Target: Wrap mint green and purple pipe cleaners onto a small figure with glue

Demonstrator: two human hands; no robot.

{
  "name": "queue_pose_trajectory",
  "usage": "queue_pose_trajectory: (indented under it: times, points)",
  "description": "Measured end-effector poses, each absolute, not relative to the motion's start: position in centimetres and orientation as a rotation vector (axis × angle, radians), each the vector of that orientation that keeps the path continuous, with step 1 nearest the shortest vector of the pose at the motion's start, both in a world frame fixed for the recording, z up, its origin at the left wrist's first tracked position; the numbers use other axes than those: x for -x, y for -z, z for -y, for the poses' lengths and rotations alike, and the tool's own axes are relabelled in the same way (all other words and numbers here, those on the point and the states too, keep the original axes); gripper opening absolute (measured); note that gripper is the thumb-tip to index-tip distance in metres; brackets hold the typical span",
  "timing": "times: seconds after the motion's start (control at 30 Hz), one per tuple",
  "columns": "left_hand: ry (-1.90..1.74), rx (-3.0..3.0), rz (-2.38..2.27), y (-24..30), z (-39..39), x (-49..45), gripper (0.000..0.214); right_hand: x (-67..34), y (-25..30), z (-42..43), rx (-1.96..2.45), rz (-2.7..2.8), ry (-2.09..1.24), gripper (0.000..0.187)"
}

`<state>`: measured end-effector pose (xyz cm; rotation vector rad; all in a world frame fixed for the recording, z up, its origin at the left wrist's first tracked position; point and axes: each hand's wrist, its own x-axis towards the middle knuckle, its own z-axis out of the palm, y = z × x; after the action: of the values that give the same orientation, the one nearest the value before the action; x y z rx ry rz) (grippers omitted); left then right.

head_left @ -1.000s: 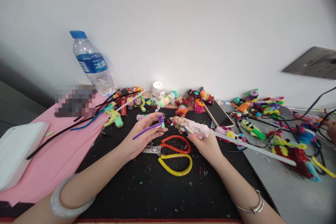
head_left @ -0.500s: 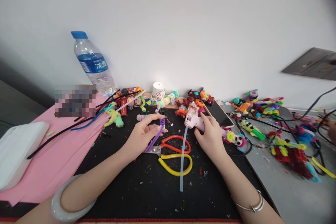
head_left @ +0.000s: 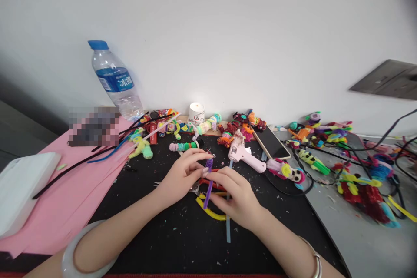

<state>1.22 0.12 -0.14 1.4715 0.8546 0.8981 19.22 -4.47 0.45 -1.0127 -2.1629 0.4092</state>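
Observation:
A purple pipe cleaner (head_left: 207, 191), coiled at its top end and straight below, is pinched upright between the fingertips of my left hand (head_left: 185, 170). My right hand (head_left: 239, 195) grips the same pipe cleaner from the right, just under the coil. Behind my right hand the pink hot glue gun (head_left: 246, 156) lies on the black mat, a long clear glue stick (head_left: 228, 230) running from it toward me. Scissors with red and yellow handles (head_left: 208, 213) lie under both hands, partly hidden by them.
Several pipe-cleaner figures (head_left: 208, 125) line the back, with more in a pile (head_left: 365, 191) at the right among black cables. A phone (head_left: 272, 142) lies behind the glue gun. At the left are a water bottle (head_left: 115, 80), pink sheets (head_left: 78, 191) and a white box (head_left: 29, 186).
My right hand has let go of the glue gun and come left and nearer to take hold of the pipe cleaner. My left hand has shifted slightly right, and the pipe cleaner now stands more upright.

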Motion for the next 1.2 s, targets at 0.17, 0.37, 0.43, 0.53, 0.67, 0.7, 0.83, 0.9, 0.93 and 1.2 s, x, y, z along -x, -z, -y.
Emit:
queue_pose_trajectory:
  times: [0.17, 0.37, 0.43, 0.53, 0.67, 0.7, 0.83, 0.9, 0.93, 1.2]
  points:
    - [-0.854, -1.489, -0.830, 0.4, -0.2, -1.4, 0.029, -19.1, -0.2, 4.5, 0.998, 2.037, -0.353, 0.019]
    - [-0.854, -1.530, -0.837, 0.5, -0.1, -1.4, 0.033, -19.1, -0.5, 4.3, 1.012, 1.974, -0.263, 0.020]
    - [-0.850, -1.575, -0.858, 0.5, 0.0, -1.3, 0.032, -19.1, -0.6, 4.3, 1.011, 1.982, -0.264, 0.020]
    - [-0.843, -1.651, -0.897, 0.4, 0.1, -1.3, 0.031, -19.1, -0.5, 4.3, 1.017, 1.993, -0.288, 0.020]
    - [-0.854, -1.807, -0.967, 0.3, 0.1, -1.2, 0.033, -19.1, -0.5, 4.3, 1.014, 1.993, -0.322, 0.022]
    - [-0.852, -1.844, -0.984, 0.3, 0.1, -1.1, 0.033, -19.1, -0.5, 4.3, 1.012, 1.991, -0.326, 0.023]
    - [-0.844, -1.910, -1.030, 0.0, 0.2, -1.0, 0.031, -19.1, -0.6, 4.4, 1.004, 2.002, -0.354, 0.023]
    - [-0.857, -1.907, -1.038, -0.2, 0.3, -1.0, 0.030, -19.0, -0.8, 4.4, 1.004, 1.999, -0.364, 0.022]
    - [-0.862, -1.901, -1.041, -0.3, 0.3, -1.0, 0.030, -19.0, -0.9, 4.4, 1.002, 1.990, -0.362, 0.022]
    - [-0.874, -1.631, -1.032, -0.5, 0.4, -1.1, 0.027, -19.2, -0.9, 4.4, 1.139, 1.826, -0.419, 0.020]
